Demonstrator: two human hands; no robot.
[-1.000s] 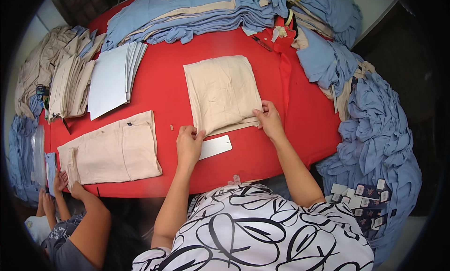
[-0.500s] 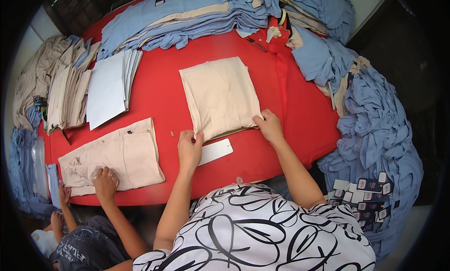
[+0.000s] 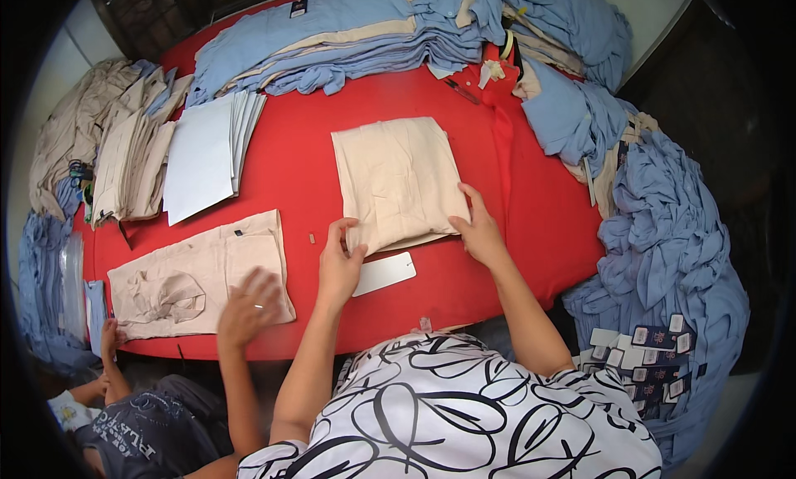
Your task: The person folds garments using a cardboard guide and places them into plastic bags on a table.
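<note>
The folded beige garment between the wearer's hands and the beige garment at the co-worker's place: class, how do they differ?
The folded garment is compact and nearly square; the co-worker's garment is longer from side to side.
The co-worker's garment has a bunched patch; the folded garment is only lightly creased.
The co-worker's garment shows a small dark label; the folded garment shows none.
Both lie on the red table.

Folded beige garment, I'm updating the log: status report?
Left hand at near-left corner, right hand at near-right, fingers spread. Garment flat on red table. White card by near edge.
</note>
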